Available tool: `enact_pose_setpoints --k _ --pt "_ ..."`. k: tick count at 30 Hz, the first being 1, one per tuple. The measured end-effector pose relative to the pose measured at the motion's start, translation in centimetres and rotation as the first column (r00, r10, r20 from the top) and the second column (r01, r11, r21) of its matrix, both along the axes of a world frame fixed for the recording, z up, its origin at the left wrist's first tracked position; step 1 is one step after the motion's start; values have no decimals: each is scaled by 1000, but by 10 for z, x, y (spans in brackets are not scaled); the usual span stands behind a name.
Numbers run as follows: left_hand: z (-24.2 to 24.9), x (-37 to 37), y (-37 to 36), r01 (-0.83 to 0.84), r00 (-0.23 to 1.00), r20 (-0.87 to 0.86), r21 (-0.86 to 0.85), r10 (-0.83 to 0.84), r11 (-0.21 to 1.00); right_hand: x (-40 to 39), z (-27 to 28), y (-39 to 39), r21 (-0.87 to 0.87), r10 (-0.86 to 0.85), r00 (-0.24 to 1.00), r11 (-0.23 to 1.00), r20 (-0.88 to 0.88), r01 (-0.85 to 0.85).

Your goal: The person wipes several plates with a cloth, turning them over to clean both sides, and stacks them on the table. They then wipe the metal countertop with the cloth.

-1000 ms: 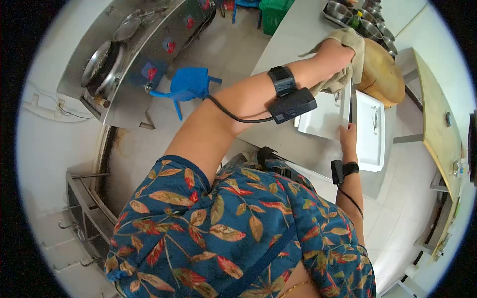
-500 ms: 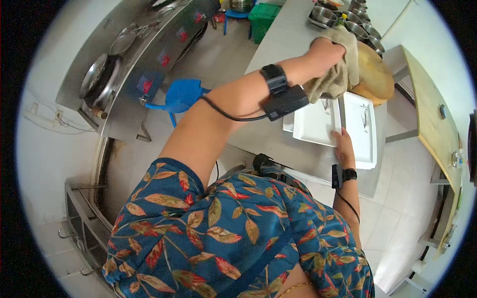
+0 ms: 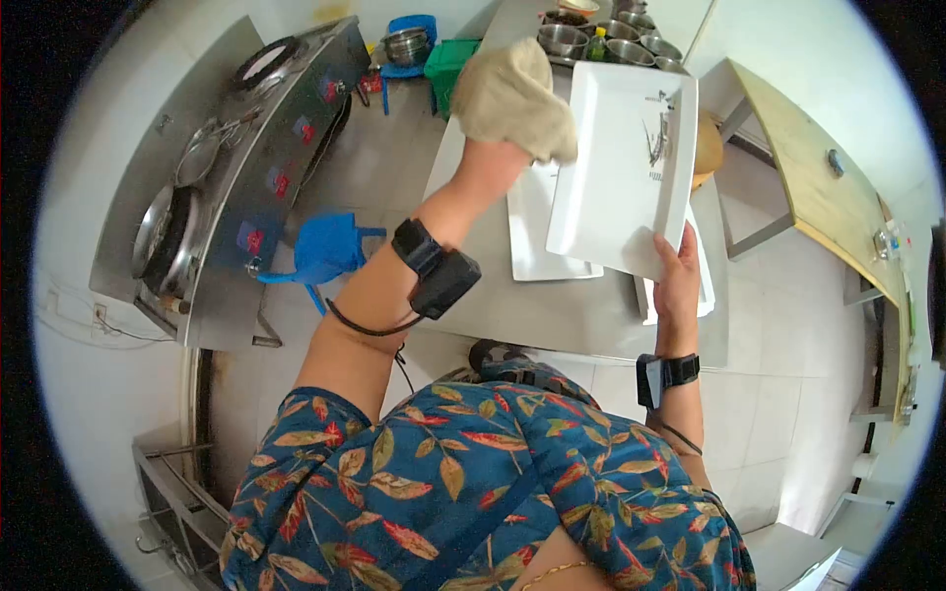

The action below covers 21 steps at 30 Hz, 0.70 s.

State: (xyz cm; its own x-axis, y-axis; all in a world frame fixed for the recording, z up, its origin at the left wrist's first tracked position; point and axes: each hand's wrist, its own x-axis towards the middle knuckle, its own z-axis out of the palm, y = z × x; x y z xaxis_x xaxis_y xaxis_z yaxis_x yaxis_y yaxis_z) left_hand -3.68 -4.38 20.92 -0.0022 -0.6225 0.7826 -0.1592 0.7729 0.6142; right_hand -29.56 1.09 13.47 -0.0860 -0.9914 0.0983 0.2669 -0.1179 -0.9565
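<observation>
My left hand (image 3: 496, 165) holds a beige cloth (image 3: 512, 98) in the air above the far left side of the metal table; the cloth covers its fingers. In my right hand (image 3: 678, 281) is a white rectangular plate (image 3: 611, 187) with a dark plant-like print, gripped by its near right corner and tilted up over the table. Behind and to the left of it, a second white plate (image 3: 542, 241) lies on the table. More white plate (image 3: 706, 291) shows under and beside my right hand, mostly hidden.
Several steel pots (image 3: 564, 41) and a bottle (image 3: 596, 44) stand at the table's (image 3: 463, 295) far end. A round wooden block (image 3: 707, 153) is partly behind the raised plate. Left are a blue stool (image 3: 325, 248), a green bin (image 3: 448, 71) and a stove counter (image 3: 271, 167); right, a wooden-topped table (image 3: 813, 163).
My right hand has lifted the plate and tilted it up. My left hand has moved left with the cloth, off the plate. The view has shifted to the right.
</observation>
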Motion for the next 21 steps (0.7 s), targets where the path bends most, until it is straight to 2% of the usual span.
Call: enact_pose_setpoints --k 1,4,5,6,7,8,9,12,13,16,17,18,19,20,21 --pt "-8 3 -4 -116 963 237 -66 129 991 4 9 5 -33 -20 999 999 -27 19" --pt "-25 -7 -26 -258 911 311 -75 269 963 13 25 17 -108 -12 997 994 -75 4" --pt "-22 -13 -29 -337 912 220 -78 346 938 17 29 21 -128 3 996 992 -86 -14" --pt "-13 -9 -31 -220 975 48 110 216 969 21 32 27 -138 47 993 989 -107 -62" --pt "-3 -3 -32 -60 983 -150 269 103 961 24 33 35 -144 91 987 983 -129 -110" --pt "5 1 -31 129 934 -356 384 18 914 29 36 39 -148 135 979 976 -152 -157" --pt "13 3 -28 180 926 -375 343 -42 922 34 43 42 -151 150 971 972 -186 -179" --pt "21 -6 -12 -52 994 -83 260 76 964 41 35 36 -15 49 963 998 -264 -55" --pt "14 -7 -18 -46 996 -69 179 60 983 43 32 34 -112 23 990 993 -142 -39" --pt "10 -12 -14 72 965 -260 344 21 936 45 38 39 -77 -25 992 997 -123 16" --pt "-2 -10 -14 -85 996 0 249 88 965 45 41 40 -77 -49 992 996 -120 40" --pt "-20 -6 -16 -212 952 251 114 178 971 45 45 40 -77 -75 990 995 -117 66" --pt "-24 -7 -13 -297 836 469 -52 286 954 42 50 37 -81 -103 988 992 -112 94" --pt "-34 -13 -2 -248 850 454 -100 266 964 38 54 32 -83 -139 984 988 -108 130" --pt "-45 -19 8 -215 896 380 -78 228 973 31 58 26 -83 -175 979 982 -103 167"
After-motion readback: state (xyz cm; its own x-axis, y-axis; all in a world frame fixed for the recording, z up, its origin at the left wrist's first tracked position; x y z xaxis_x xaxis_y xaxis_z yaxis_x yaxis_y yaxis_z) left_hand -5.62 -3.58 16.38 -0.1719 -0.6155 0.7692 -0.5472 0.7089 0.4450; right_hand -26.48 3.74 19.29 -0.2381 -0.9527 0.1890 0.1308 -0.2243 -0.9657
